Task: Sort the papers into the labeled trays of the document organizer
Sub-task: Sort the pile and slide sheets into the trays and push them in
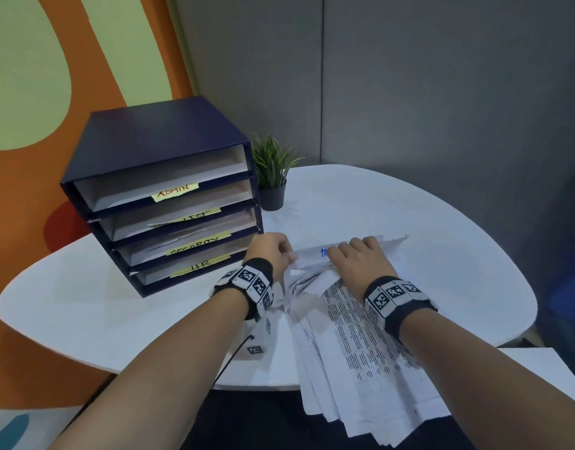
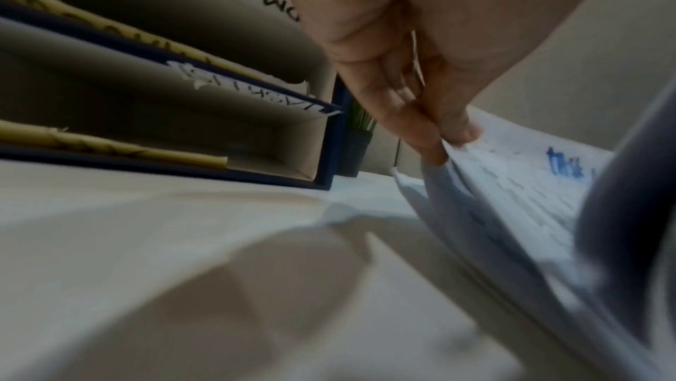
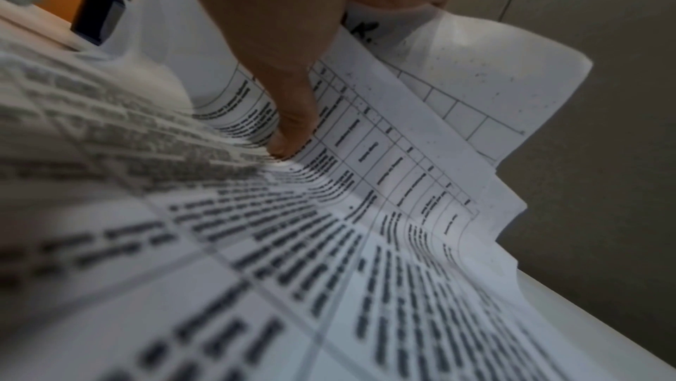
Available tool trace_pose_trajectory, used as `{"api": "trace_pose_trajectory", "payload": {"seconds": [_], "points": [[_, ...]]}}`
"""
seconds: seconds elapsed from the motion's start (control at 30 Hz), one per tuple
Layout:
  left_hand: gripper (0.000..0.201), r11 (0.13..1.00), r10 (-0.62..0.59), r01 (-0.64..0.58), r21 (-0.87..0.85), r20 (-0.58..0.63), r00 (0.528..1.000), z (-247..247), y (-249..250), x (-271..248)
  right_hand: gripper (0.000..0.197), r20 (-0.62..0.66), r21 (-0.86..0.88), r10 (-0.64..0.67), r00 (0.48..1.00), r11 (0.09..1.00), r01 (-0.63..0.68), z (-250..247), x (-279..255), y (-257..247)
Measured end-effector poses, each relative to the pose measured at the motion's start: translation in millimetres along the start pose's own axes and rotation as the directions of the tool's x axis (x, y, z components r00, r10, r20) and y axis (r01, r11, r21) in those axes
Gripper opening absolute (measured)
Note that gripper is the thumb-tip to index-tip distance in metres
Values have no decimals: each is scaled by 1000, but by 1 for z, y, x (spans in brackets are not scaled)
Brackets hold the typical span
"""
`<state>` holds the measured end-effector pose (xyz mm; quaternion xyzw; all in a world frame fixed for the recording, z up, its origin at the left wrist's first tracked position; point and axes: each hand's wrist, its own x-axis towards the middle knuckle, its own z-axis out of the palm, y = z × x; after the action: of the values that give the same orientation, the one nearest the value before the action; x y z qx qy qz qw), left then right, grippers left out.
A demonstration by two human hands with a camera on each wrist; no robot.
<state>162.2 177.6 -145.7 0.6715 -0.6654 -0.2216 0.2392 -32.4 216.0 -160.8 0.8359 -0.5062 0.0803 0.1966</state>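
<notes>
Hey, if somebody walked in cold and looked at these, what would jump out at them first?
Probably the sprawling stack of printed papers hanging over the near edge of the white table, with the left hand and right hand lifting its far end. Next, the dark blue document organizer at left, with yellow tray labels.

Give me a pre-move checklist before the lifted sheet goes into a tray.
1. Left hand pinches the lifted sheet's corner: ok.
2. Right hand curled on the same sheet, thumb down on the stack of papers: ok.
3. Only one sheet lifted: cannot tell, several edges fan out under the left fingers.
4. Sheet's category readable: not ok, only part of the blue heading shows.
5. Tray labels on the organizer: ADMIN, SECURITY, HR readable; second label partly covered: not ok.
6. Tray openings face the hands, no obstruction visible: ok.
</notes>
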Motion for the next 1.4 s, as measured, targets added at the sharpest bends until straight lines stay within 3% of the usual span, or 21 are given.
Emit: {"api": "trace_pose_trajectory", "payload": {"seconds": [0.1,0.2,0.37,0.47,0.57,0.6,0.67,0.73,0.8,0.87,0.93,1.07,1.13,1.2,1.27,1.33,1.4], "points": [[9,999,36,-35,31,-30,999,-4,13,2,51,32,-10,17,999,1000,-16,-3,1,1],[15,1000,16,-16,1,-110,994,-5,24,6,60,70,-21,35,997,999,-33,-3,4,9],[14,984,108,-136,-116,-221,969,-3,23,0,35,91,-46,23,996,999,-19,-16,5,21],[21,937,195,-221,-270,-122,973,-5,8,-13,59,139,-27,98,986,995,-95,-12,-4,22],[28,925,269,-227,-303,105,957,-5,-6,-29,84,109,-11,131,985,991,-131,-3,-10,22],[21,926,281,-217,-308,181,942,-4,-9,-34,84,90,-31,104,990,994,-102,-1,-10,23],[8,925,317,-225,-306,294,902,-4,-14,-37,61,41,-87,49,998,995,-46,-1,-10,23],[9,907,342,-203,-370,361,868,-8,-18,-32,43,39,-111,23,999,994,-18,-1,-10,22],[15,890,245,-67,-450,351,904,-12,-20,-22,41,58,-101,47,997,994,-41,-2,-12,20],[16,913,108,-26,-407,179,978,-13,-24,-10,39,46,-88,76,996,994,-72,-3,-12,19],[17,954,-5,10,-300,16,1000,-9,-26,2,38,74,-52,57,996,997,-54,-6,-9,17],[69,943,-112,175,-284,223,968,3,-19,14,26,250,21,66,966,997,-74,-9,-9,17],[75,952,-96,153,-267,216,972,10,-15,16,28,250,31,72,965,996,-83,-10,-12,16],[62,933,-117,159,-322,148,982,13,-12,15,31,245,31,57,968,997,-67,-8,-12,15],[32,921,-127,142,-364,65,990,14,-11,12,33,250,47,42,967,997,-56,-8,-12,15],[12,963,-49,51,-263,14,999,13,-7,8,34,253,41,45,966,998,-57,-9,-12,15],[15,977,37,-31,-213,24,999,12,-5,3,42,226,44,55,973,997,-66,-8,-12,14]]}}
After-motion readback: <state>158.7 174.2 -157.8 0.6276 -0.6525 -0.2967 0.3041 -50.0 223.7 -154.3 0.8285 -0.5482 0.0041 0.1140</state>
